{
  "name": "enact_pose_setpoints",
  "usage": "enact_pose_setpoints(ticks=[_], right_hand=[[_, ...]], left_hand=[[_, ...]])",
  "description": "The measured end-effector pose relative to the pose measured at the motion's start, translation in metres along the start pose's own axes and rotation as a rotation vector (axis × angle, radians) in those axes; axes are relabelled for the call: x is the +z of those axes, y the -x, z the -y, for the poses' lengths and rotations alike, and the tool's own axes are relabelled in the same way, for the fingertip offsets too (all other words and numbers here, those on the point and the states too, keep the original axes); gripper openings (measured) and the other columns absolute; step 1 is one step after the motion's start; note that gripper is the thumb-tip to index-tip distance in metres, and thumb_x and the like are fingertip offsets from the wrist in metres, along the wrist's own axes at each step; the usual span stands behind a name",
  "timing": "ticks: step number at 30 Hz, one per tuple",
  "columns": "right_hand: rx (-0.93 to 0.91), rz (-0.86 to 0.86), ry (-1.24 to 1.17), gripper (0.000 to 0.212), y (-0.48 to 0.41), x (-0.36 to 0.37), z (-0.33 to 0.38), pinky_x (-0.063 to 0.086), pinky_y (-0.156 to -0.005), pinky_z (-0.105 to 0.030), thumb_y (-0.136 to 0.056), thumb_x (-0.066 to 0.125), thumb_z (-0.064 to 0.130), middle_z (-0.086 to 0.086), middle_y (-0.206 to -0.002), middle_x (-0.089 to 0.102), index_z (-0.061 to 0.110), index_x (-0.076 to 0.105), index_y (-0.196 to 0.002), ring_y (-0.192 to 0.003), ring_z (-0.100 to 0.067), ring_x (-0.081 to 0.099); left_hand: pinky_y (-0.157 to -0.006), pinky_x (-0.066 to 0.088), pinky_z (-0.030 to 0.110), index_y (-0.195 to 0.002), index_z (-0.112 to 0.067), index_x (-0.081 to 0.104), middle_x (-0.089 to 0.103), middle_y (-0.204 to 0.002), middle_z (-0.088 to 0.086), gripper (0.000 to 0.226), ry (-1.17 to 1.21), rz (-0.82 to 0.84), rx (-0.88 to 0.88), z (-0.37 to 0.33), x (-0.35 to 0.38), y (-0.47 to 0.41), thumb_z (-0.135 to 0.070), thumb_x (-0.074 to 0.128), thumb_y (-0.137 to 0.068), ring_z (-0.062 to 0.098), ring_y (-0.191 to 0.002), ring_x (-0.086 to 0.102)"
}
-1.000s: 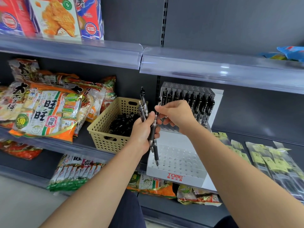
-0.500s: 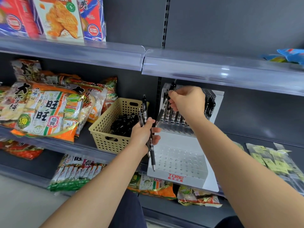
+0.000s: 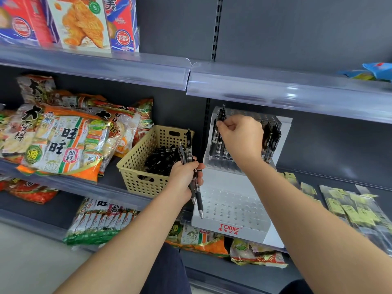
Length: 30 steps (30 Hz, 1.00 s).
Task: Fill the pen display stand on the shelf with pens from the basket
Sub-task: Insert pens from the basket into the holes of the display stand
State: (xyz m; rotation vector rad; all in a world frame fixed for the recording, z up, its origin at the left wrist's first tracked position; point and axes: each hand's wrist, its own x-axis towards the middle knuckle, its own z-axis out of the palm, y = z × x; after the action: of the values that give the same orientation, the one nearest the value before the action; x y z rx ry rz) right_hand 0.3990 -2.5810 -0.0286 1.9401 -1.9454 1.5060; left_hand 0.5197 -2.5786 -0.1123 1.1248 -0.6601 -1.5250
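1. Right hand [image 3: 240, 137], seen from the head camera, is closed in a pinch on a single black retractable pen [image 3: 220, 122], thumb and forefinger gripping it near its clip end.
2. That pen stands nearly upright at the far-left corner of the white tiered plastic pen display stand [image 3: 233, 213], its lower end down among the holes of the stand's upper back tier.
3. Left hand [image 3: 184, 177] is closed around a bunch of black pens [image 3: 191, 166], held just left of the stand's lower tier; the clip ends rise above the fist and the tips hang below it, in front of the stand's left edge.
4. Whether those tips touch the stand cannot be told.
5. Other black pens [image 3: 272, 141] already stand in the right part of the stand's upper tier, behind and to the right of the right hand.
6. The lower front tier of the stand shows rows of unfilled round holes above a red "TOME" label.
7. A beige perforated plastic basket [image 3: 135, 166] sits just left of the stand on the same grey metal shelf [image 3: 110, 185], with a heap of loose black pens [image 3: 161, 160] inside it.
8. Further left of the stand, beyond the basket, lie orange and white bags of rice crackers [image 3: 63, 145].
9. Right of the stand, clear packets with yellow labels [image 3: 350, 209] lie flat on the shelf.
10. Above the stand, on the next shelf up, stand red, white and blue snack boxes [image 3: 80, 22], to the upper left.
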Motion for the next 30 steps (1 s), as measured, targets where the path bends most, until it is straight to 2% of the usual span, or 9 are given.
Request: enact_pose_setpoints(ticks=[5,12,17,19,22,26,30], right_hand=[[-0.010,0.057,0.082,0.027,0.000,0.007,-0.002,0.054,-0.065,-0.030,-0.088,0.063,0.031,-0.008,-0.066,0.069,0.008,0.072,-0.075,-0.065,-0.025,0.064],[-0.010,0.146,0.159,0.033,0.004,0.016,-0.010,0.054,-0.056,-0.029,-0.087,0.062,0.028,-0.012,-0.059,0.065,0.004,0.064,-0.064,-0.054,-0.028,0.060],[-0.020,0.188,0.192,0.045,0.003,0.019,-0.009,0.043,-0.050,-0.024,-0.088,0.061,0.026,-0.002,-0.046,0.044,0.013,0.042,-0.049,-0.042,-0.019,0.040],[-0.023,0.194,0.189,0.048,0.002,0.019,-0.009,0.043,-0.051,-0.025,-0.089,0.061,0.025,0.000,-0.045,0.040,0.015,0.038,-0.048,-0.041,-0.018,0.037],[-0.023,0.195,0.185,0.045,0.002,0.020,-0.011,0.047,-0.052,-0.027,-0.089,0.062,0.026,-0.002,-0.046,0.045,0.014,0.043,-0.050,-0.042,-0.019,0.040],[-0.013,0.225,0.173,0.035,0.001,0.019,-0.011,0.056,-0.059,-0.033,-0.090,0.062,0.030,-0.008,-0.059,0.064,0.006,0.063,-0.065,-0.053,-0.025,0.059],[0.012,0.232,0.143,0.032,0.001,0.016,-0.013,0.055,-0.060,-0.032,-0.089,0.064,0.034,-0.006,-0.061,0.066,0.009,0.068,-0.070,-0.056,-0.023,0.061]], left_hand=[[-0.041,0.039,0.022,-0.103,-0.006,0.053,0.065,-0.080,0.011,0.009,0.001,-0.010,0.021,-0.002,0.000,0.000,-0.003,0.049,-0.097,0.015,-0.055,0.050],[-0.042,0.041,0.024,-0.110,-0.003,0.052,0.066,-0.081,0.011,0.013,0.007,-0.018,0.059,-0.003,0.000,-0.001,-0.005,0.048,-0.098,0.016,-0.054,0.051],[-0.048,0.048,0.027,-0.103,-0.005,0.054,0.073,-0.089,0.009,0.009,-0.012,0.042,0.090,-0.003,-0.003,0.002,-0.011,0.048,-0.099,0.018,-0.061,0.059],[-0.046,0.048,0.026,-0.101,-0.006,0.055,0.073,-0.087,0.007,0.009,-0.023,0.048,0.106,-0.003,-0.003,0.004,-0.013,0.049,-0.099,0.018,-0.060,0.060],[-0.044,0.045,0.026,-0.103,-0.007,0.054,0.074,-0.087,0.008,0.010,-0.019,0.056,0.115,-0.003,-0.002,0.007,-0.015,0.049,-0.099,0.017,-0.053,0.057],[-0.042,0.042,0.024,-0.104,-0.010,0.055,0.073,-0.085,0.011,0.009,-0.003,0.061,0.100,-0.006,0.000,0.009,-0.015,0.050,-0.099,0.016,-0.049,0.052],[-0.038,0.038,0.022,-0.107,-0.009,0.055,0.072,-0.082,0.011,0.012,0.000,0.090,0.104,-0.007,0.000,0.013,-0.014,0.048,-0.100,0.016,-0.047,0.048]])
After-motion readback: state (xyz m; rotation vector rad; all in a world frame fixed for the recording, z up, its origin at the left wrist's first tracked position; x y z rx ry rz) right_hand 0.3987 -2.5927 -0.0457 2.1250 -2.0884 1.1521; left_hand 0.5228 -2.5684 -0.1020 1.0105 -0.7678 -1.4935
